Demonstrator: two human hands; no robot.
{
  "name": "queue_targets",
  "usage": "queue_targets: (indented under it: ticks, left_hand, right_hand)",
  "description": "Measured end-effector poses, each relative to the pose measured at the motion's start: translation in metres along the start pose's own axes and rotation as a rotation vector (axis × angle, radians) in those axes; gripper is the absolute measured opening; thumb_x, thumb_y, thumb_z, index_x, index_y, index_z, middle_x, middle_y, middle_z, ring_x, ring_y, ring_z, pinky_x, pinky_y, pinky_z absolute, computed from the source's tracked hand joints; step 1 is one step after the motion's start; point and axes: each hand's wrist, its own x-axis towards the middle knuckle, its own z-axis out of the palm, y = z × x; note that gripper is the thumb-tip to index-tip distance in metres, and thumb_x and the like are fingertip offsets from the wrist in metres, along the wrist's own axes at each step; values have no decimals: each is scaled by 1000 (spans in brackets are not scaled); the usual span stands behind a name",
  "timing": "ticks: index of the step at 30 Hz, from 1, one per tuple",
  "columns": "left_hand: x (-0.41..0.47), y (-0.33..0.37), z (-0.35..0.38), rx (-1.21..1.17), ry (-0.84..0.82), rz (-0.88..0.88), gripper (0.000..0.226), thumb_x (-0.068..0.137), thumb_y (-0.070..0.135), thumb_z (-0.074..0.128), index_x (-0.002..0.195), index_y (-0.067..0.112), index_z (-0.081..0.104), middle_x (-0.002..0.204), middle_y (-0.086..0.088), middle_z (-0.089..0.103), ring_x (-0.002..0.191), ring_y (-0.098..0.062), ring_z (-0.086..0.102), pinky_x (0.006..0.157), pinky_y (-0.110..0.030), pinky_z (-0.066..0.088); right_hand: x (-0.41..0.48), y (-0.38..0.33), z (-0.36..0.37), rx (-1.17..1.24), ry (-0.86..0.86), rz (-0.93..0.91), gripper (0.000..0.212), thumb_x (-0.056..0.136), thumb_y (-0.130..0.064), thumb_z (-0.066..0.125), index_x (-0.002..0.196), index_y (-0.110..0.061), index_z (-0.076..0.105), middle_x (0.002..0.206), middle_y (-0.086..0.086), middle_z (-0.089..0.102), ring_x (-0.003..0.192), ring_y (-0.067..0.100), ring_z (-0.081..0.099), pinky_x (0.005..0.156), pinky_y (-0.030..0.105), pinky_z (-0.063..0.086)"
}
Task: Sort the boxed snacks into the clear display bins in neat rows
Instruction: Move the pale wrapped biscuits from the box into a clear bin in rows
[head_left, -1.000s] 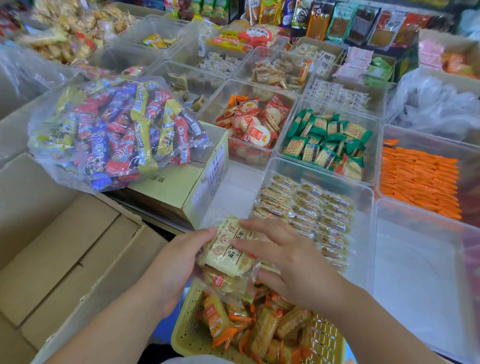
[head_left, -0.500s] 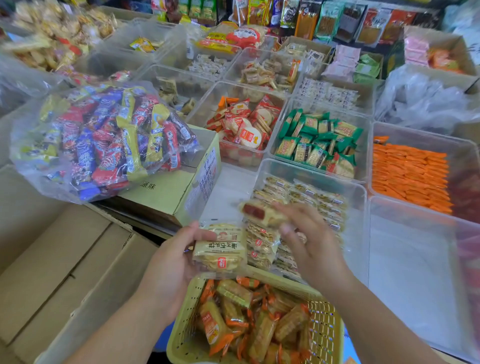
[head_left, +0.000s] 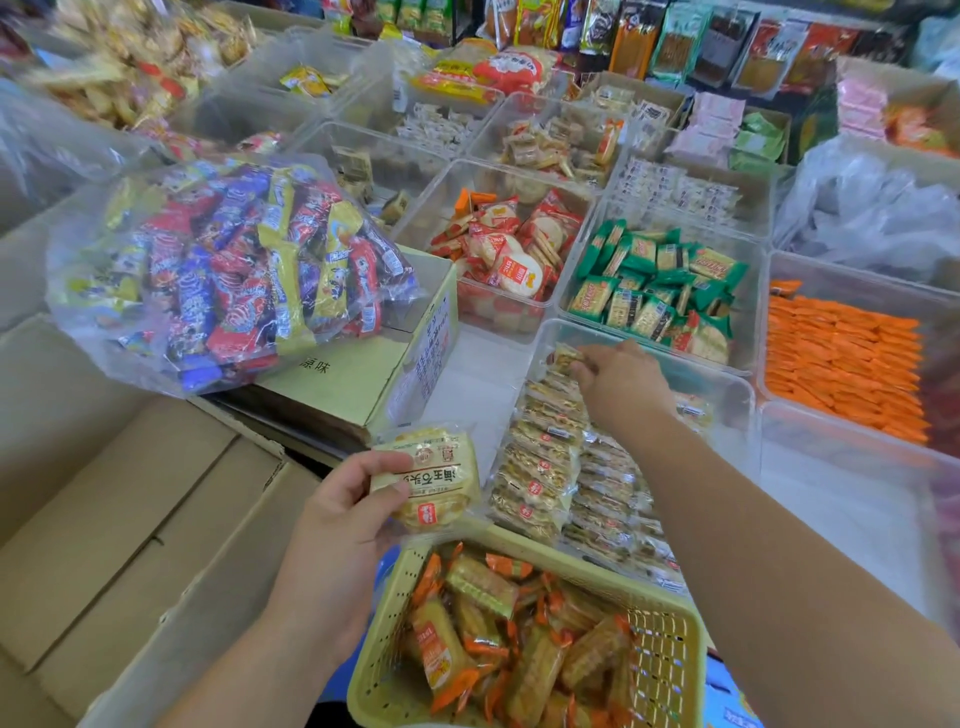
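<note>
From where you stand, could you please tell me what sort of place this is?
Probably a snack shop's display counter: clear bins hold wrapped biscuits in rows, hanging snack packets line the back, and cardboard boxes sit on the left.

A white display counter (head_left: 470, 374) carries clear plastic bins, set side by side in rows. The nearest clear bin (head_left: 743, 415) holds pale wrapped packets. Behind it stand a bin of green packets (head_left: 563, 310) and a bin of red-and-white crackers (head_left: 498, 314). To the right is a bin of orange packets (head_left: 857, 280). A yellowish cardboard box (head_left: 353, 374) stands at the left.
</note>
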Motion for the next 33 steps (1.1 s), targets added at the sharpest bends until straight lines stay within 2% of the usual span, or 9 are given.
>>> queue_targets:
  ticks: [5, 11, 14, 16, 18, 21, 25, 28, 33]
  left_hand:
    - [-2, -1, -6, -52, 17, 37, 30, 97, -6, 55, 107, 17, 70, 114, -12, 75, 93, -28, 75, 65, -31, 62]
    - [-3, 2, -10, -101, 7, 65, 84, 91, -6, 63, 151, 46, 34, 118, -11, 75, 105, -37, 73, 89, -55, 57]
    - [-2, 3, -13, -106, 9, 56, 91, 89, -8, 65, 157, 38, 27, 117, -10, 76, 109, -36, 72, 99, -56, 51]
    - [-1, 4, -15, -63, 9, 94, 73, 88, -14, 63, 151, 19, 44, 117, -11, 75, 111, -38, 70, 97, -54, 53]
    - [1, 8, -16, 23, 23, 165, 56, 85, -19, 62, 125, 19, 71, 113, -15, 75, 108, -38, 71, 83, -41, 61]
    - [5, 19, -16, 75, -1, 260, 51, 79, -18, 70, 108, 23, 79, 107, -19, 74, 101, -31, 72, 78, -29, 60]
    - [14, 22, -7, -14, -68, 194, 37, 77, -2, 75, 108, 19, 77, 112, -13, 76, 104, -35, 73, 82, -49, 62]
    - [17, 17, 15, -38, -91, 36, 41, 82, -3, 73, 120, 10, 69, 115, -14, 75, 103, -36, 73, 95, -62, 54]
    - [19, 10, 59, 54, -313, -119, 35, 79, 30, 74, 112, 20, 77, 113, -15, 76, 95, -26, 74, 81, -43, 59]
  right_hand:
    - [-1, -16, 20, -83, -184, 2, 33, 106, -40, 33, 127, -30, 56, 128, 11, 49, 121, 37, 46, 81, 44, 42]
    - [-3, -12, 28, -162, -204, -66, 37, 107, -39, 30, 138, -27, 47, 140, 11, 45, 129, 40, 42, 94, 51, 44]
    - [-3, -5, 26, -90, -212, -27, 49, 104, -54, 28, 150, -37, 32, 153, 10, 40, 136, 40, 41, 100, 53, 44]
    - [-9, -1, 22, -73, -194, -27, 57, 102, -58, 33, 155, -37, 26, 158, 9, 37, 141, 39, 36, 106, 55, 41]
    - [-22, 0, 15, -39, -126, -64, 59, 101, -57, 38, 155, -34, 28, 157, 9, 37, 143, 37, 33, 109, 54, 39]
    - [-57, -7, 2, 152, 64, -226, 56, 101, -52, 42, 150, -25, 43, 149, 6, 47, 138, 31, 38, 111, 48, 37]
    - [-117, -30, -16, 415, 208, -576, 55, 99, -57, 48, 143, -24, 51, 144, 1, 49, 134, 22, 45, 109, 41, 40]
    - [-148, -39, -15, 330, 253, -749, 67, 89, -62, 64, 144, -26, 48, 152, 4, 43, 138, 27, 43, 111, 39, 36]
    - [-156, -26, -5, 226, 253, -673, 65, 76, -12, 83, 137, -14, 62, 138, 9, 59, 130, 35, 53, 103, 50, 50]
